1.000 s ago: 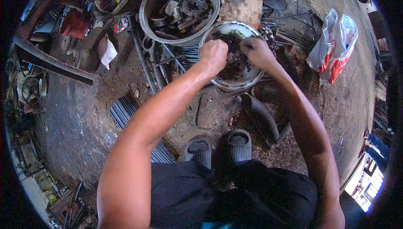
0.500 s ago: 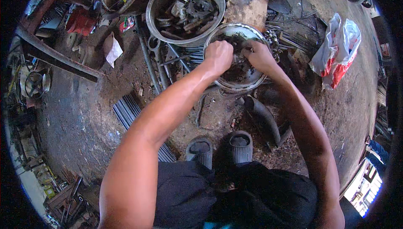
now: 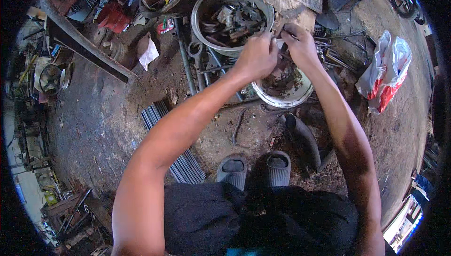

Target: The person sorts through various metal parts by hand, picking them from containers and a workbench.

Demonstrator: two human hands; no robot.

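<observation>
Both left hand (image 3: pixel 260 57) and right hand (image 3: pixel 301 49) have reached farther over the white basin (image 3: pixel 283 104); fingers (image 3: pixel 273 48) curled, grip unclear.

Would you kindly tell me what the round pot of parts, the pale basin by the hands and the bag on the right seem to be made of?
The round pot looks like bare metal, perhaps aluminium, from its dull grey sheen. The pale basin, whitish but grimy, may be enamelled metal or plastic. The bag seems thin plastic film, given its crumpled, slightly glossy folds.
</observation>
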